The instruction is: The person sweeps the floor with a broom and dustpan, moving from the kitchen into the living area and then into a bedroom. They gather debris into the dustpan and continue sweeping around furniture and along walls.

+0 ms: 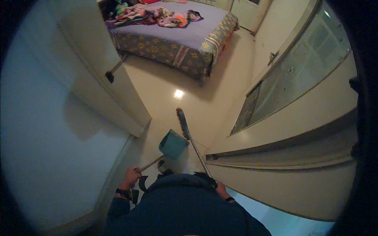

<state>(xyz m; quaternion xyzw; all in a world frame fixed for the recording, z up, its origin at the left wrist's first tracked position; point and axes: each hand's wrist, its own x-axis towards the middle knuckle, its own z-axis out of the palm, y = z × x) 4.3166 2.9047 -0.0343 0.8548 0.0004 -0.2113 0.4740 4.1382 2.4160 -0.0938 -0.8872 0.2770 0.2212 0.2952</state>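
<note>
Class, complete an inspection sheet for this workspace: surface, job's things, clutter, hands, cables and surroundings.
Surface: pale, glossy floor with a bright reflection.
Job's things: teal dustpan with a handle; long-handled broom, its head farther forward than the dustpan.
Clutter: colourful cloths heaped on the bed.
Hands: left hand grips the dustpan handle; right hand is at the broom handle's near end, grip partly hidden.
Cables: nothing seen.
Surroundings: bed ahead, glass-panelled door at right.

Dim light falls from above, leaving 1 square glare spot (178,94) on the floor (228,88) above centre and 1 glint on the glass pane (297,72) at upper right. A soft shadow (82,114) marks the bluish wall (39,133) at left. Fisheye bending bows the right side; grain softens detail; corners go black.
</note>
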